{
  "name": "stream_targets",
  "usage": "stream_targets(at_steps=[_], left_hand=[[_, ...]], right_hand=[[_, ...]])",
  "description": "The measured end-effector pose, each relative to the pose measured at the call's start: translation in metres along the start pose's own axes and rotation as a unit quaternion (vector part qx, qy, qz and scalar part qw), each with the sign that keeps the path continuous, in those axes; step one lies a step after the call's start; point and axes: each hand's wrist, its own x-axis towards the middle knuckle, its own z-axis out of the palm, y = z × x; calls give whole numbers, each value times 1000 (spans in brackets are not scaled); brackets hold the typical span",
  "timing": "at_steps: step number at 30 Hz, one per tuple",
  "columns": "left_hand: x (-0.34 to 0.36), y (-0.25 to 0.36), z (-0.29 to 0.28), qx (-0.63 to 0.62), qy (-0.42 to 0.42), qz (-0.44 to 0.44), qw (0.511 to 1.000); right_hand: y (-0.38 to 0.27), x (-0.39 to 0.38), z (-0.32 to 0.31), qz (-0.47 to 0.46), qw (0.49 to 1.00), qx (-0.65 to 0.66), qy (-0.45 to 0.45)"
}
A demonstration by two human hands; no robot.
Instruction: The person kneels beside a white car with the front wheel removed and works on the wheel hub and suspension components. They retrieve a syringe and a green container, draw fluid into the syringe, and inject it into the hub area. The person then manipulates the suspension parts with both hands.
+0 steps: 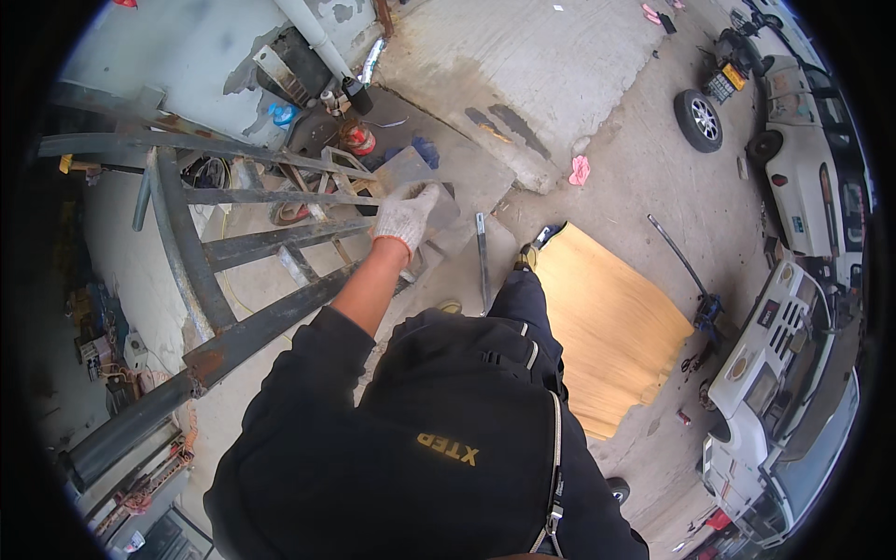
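My left hand (407, 220), in a white knit glove, reaches forward with its fingers curled over a flat grey metal plate (403, 168). The glove covers part of the plate, and the fingertips are partly hidden. This plate lies by the end of a dark welded steel frame (280, 197) with several crossbars, which stretches off to the left. Just right of the glove, a narrow metal bar (483, 257) stands or leans near my feet; which one I cannot tell. My right hand is out of sight.
A tan wooden sheet (607, 327) lies by my foot. Beyond it are a blue floor jack (709, 308) with a long handle, a loose wheel (698, 121) and white vehicles (767, 341). A red can (357, 137) stands near the wall; a pink cloth (580, 170) lies ahead.
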Motion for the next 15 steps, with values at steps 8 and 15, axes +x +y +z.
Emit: stream_targets(at_steps=[8,15], left_hand=[[100,-150,-7,236,172,-208,933],[85,-288,-14,311,47,-483,817]], right_hand=[[-533,-118,127,-300,947,41,-111],[-770,-444,274,-649,720,-108,-221]])
